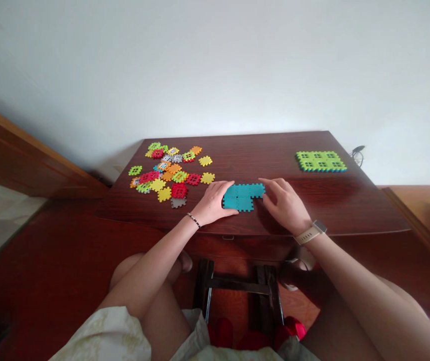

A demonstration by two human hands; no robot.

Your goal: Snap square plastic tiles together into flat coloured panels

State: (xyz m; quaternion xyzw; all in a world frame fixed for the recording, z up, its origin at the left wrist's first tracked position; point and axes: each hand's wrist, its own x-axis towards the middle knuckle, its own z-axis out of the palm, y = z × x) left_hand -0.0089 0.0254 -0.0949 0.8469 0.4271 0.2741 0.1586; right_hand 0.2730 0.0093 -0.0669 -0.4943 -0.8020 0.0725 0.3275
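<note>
In the head view, several blue-green toothed tiles joined into an L-shaped panel (237,197) lie near the front of the dark table. My left hand (215,200) grips the panel's left end, thumb along the near edge and fingers along the far edge. At the other end, my right hand (284,200) closes on the rightmost tile of the back row, index finger at its far edge and thumb at its near corner. The front row is one tile shorter, leaving a gap at the right.
Loose toothed tiles (157,185) in red, yellow, green, orange and grey are scattered at the table's left. A green panel with window openings (320,161) lies at the back right. The wooden table (252,155) stands against a white wall, with a black cable (358,155) beyond its right edge.
</note>
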